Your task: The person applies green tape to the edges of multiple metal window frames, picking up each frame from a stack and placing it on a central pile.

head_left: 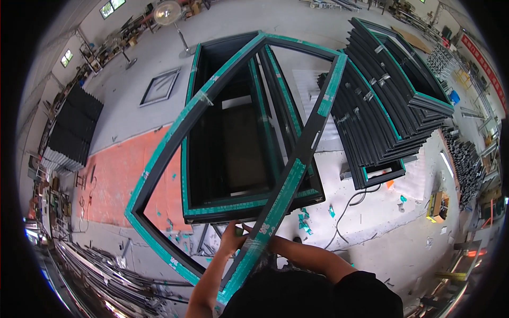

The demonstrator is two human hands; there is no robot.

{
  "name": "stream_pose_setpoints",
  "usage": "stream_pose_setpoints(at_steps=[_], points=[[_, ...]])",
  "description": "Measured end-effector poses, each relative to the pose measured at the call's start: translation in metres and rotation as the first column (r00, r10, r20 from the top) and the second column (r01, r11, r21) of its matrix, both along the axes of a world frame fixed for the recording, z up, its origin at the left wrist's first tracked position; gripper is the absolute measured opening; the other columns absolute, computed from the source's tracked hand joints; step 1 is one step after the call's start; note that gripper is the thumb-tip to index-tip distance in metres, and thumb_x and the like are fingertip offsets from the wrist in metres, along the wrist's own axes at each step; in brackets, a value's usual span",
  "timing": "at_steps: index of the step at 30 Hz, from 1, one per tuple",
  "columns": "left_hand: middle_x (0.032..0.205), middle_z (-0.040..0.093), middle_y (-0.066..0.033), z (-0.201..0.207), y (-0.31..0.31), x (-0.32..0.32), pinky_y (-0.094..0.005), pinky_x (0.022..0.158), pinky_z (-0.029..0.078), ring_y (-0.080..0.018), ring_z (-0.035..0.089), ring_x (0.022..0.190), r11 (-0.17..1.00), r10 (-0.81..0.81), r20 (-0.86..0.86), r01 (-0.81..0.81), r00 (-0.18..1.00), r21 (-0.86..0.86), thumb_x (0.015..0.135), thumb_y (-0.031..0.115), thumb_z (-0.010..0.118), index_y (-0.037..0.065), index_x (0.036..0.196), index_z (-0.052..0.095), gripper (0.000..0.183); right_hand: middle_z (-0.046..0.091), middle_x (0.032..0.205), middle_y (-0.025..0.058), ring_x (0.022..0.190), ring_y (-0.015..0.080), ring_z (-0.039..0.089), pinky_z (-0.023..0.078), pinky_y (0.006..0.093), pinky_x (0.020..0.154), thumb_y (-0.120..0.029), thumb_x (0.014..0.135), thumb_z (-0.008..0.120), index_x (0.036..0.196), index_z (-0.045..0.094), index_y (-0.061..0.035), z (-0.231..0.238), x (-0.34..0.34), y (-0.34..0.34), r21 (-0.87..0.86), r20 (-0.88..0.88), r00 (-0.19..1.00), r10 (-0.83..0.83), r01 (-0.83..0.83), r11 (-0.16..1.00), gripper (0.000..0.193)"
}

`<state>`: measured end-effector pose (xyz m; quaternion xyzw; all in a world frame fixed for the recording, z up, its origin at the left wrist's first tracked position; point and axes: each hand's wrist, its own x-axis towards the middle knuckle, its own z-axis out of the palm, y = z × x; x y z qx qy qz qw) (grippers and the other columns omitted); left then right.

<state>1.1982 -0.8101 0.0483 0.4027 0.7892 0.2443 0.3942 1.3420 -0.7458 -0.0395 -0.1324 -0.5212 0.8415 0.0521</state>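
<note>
A large black window frame [169, 139] with green protective tape lies tilted across a stack of similar black frames [249, 204]. One long bar of it runs down toward my body. My left hand [231, 239] is within that frame's opening, beside the bar and just off the stack's near end. Its fingers are curled together near a small greenish thing [239, 231], too small to name. My right hand [268, 243] reaches in from the right and is mostly hidden behind the bar, so its grip does not show.
Another tall stack of black frames [366, 114] leans at the right, a dark stack [71, 124] stands far left. A small grey frame [160, 86] lies on the floor near a standing fan [167, 15]. A cable [339, 225] and green tape scraps [305, 222] lie at the right.
</note>
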Motion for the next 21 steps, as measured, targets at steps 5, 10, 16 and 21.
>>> stream_pose_setpoints(at_steps=[5,10,16,21], points=[[0.095,0.061,-0.0168,0.058,-0.003,-0.003,-0.0345,0.077,0.048,-0.027,0.061,0.084,0.945,0.298,0.236,-0.32,0.925,0.063,0.066,0.02,0.075,0.001,0.112,0.051,0.054,0.038,0.141,0.0146,0.12,0.0262,0.047,0.039,0.0351,0.1,-0.034,0.097,0.042,0.134,0.037,-0.0034,0.039,0.056,0.021,0.627,0.532,0.834,0.143,-0.502,0.596,0.048],[0.096,0.062,-0.0186,0.128,-0.011,0.056,-0.0379,0.079,0.049,-0.0331,0.062,0.09,0.982,-0.127,-0.268,0.159,0.955,0.101,0.068,0.021,0.074,-0.004,0.116,0.052,0.058,0.052,0.129,0.0179,0.114,0.0299,0.053,0.039,0.0391,0.1,-0.051,0.094,0.039,0.122,0.049,0.0018,0.111,0.109,0.008,-0.744,0.378,0.858,0.349,0.057,0.666,0.061],[0.092,0.064,-0.018,0.152,-0.006,0.079,-0.0386,0.076,0.051,-0.0325,0.064,0.085,0.912,-0.389,-0.386,0.408,0.837,-0.035,0.075,0.022,0.07,0.0,0.109,0.058,0.043,0.055,0.124,0.0175,0.117,0.0282,0.052,0.041,0.0355,0.1,-0.054,0.086,0.055,0.122,0.051,0.0003,0.146,0.068,-0.008,-0.917,0.178,0.943,0.28,0.056,0.394,0.066],[0.095,0.066,-0.0156,0.148,-0.019,0.072,-0.0358,0.077,0.052,-0.0285,0.066,0.088,0.869,-0.475,-0.254,0.495,0.843,0.017,0.078,0.024,0.07,0.0,0.105,0.06,0.038,0.061,0.108,0.0129,0.107,0.0259,0.057,0.047,0.0348,0.093,-0.041,0.086,0.062,0.114,0.054,-0.0043,0.13,0.097,-0.016,-0.838,0.461,0.851,0.251,0.324,0.439,0.048]])
